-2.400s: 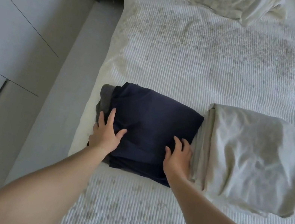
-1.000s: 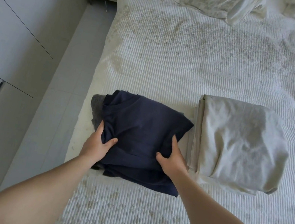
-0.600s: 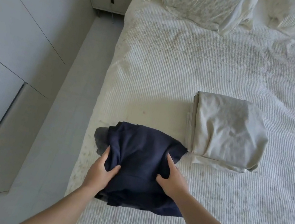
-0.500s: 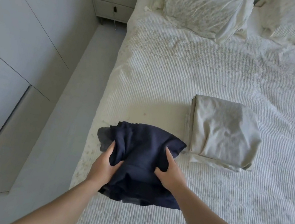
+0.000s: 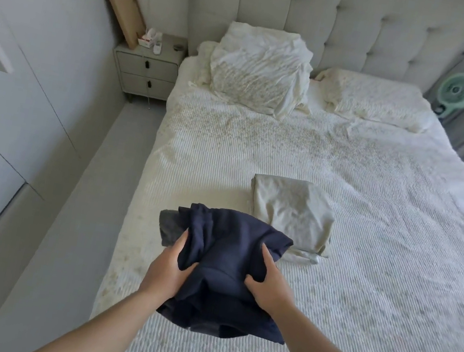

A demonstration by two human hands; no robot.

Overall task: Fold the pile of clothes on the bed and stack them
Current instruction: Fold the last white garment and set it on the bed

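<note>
my left hand [image 5: 166, 269] and right hand [image 5: 268, 287] clamp the folded navy stack [image 5: 226, 271], grey garment [image 5: 169, 226] underneath, lifted off the bed [image 5: 369, 231] | folding looks done, merging left | beige folded pile [image 5: 292, 211] just beyond | mattress edge close left, open quilt to the right and beyond

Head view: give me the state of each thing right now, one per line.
Navy bundle: folded, gripped at both sides.
Grey garment: folded, under the navy.
Beige stack: folded, lying on the bed.
Left hand: grips the bundle.
Right hand: grips the bundle.
Nightstand: drawers closed.
</note>
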